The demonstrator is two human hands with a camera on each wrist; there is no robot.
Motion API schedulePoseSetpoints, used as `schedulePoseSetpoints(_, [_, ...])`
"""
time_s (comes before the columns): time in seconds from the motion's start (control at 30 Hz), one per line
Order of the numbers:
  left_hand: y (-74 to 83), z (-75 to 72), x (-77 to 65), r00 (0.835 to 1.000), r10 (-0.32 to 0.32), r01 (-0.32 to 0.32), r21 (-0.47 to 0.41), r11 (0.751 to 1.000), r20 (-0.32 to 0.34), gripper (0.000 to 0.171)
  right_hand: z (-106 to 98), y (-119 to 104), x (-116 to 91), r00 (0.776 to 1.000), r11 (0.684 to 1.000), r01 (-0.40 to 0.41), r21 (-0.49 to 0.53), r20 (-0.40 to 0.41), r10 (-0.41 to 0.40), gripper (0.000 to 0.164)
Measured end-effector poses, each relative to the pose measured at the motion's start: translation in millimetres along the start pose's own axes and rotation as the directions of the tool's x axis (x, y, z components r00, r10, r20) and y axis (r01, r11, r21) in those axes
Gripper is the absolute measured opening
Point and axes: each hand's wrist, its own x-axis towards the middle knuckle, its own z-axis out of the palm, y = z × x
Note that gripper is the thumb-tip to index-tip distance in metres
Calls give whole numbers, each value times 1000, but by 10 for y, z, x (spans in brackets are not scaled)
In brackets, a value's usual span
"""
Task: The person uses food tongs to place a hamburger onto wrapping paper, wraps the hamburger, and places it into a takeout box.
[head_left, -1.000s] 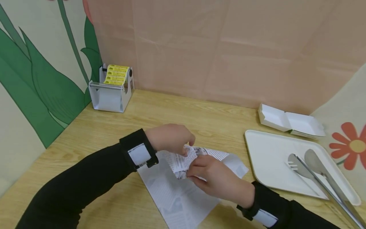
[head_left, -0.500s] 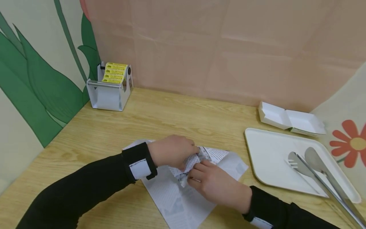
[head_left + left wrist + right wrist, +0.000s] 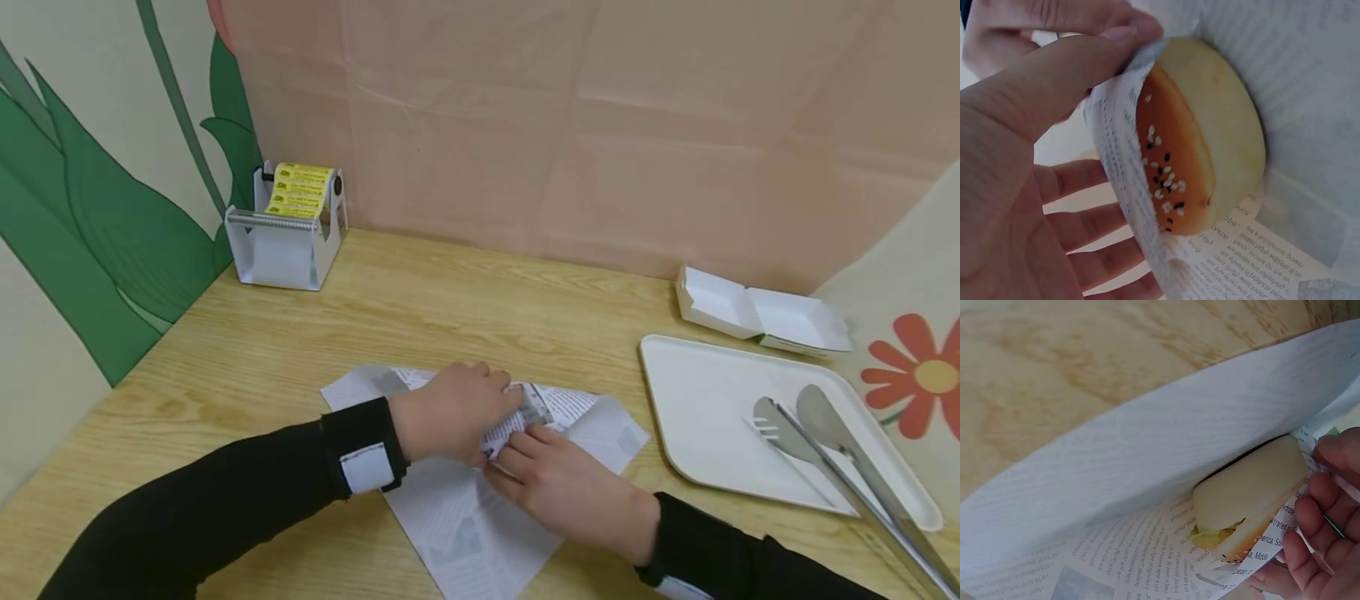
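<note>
A burger bun [image 3: 1229, 125] with black and white sesame seeds lies under a flap of printed wrapping paper [image 3: 480, 533]. Green lettuce [image 3: 1213, 537] peeks out of its side in the right wrist view. My left hand [image 3: 453, 412] holds the paper's folded edge over the bun, thumb near the upper corner and fingers behind the flap. Close beside it, my right hand [image 3: 558, 487] pinches the same flap at the near side, fingers curled. In the head view, the hands and paper hide the bun.
A white tray [image 3: 705, 417] at right bears a pair of metal tongs [image 3: 832, 450]. Behind it stands an opened white carton [image 3: 798, 321]. A dispenser with a yellow label roll [image 3: 288, 225] stands at the back left of the wooden table [image 3: 465, 300].
My left hand has come down and toward me onto the flap, pressing over the bun. The paper's left corner shows now. My right hand has shifted only slightly.
</note>
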Motion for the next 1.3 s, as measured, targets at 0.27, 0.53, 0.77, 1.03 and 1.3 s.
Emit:
schedulePoseSetpoints(0.27, [56, 87, 12, 998, -17, 22, 88, 996, -61, 73, -31, -15, -16, 1000, 1000, 3, -10, 23, -2, 28])
schedulePoseSetpoints(0.53, [26, 137, 53, 994, -32, 45, 126, 991, -106, 69, -255, -227, 19, 995, 981, 94, 171, -41, -88, 6])
schedulePoseSetpoints(0.77, [-47, 153, 118, 992, -28, 54, 205, 977, -127, 72, -374, -354, 55, 984, 939, 169, 299, -3, -177, 25])
schedulePoseSetpoints(1.03, [-63, 212, 138, 984, 3, 48, 287, 957, -177, 71, -347, -408, 96, 982, 958, 190, 215, -21, -190, 16])
schedulePoseSetpoints(1.3, [-28, 285, 172, 979, -3, 71, 332, 940, -203, 77, -298, -461, 113, 991, 990, 130, 62, -17, -129, 17])
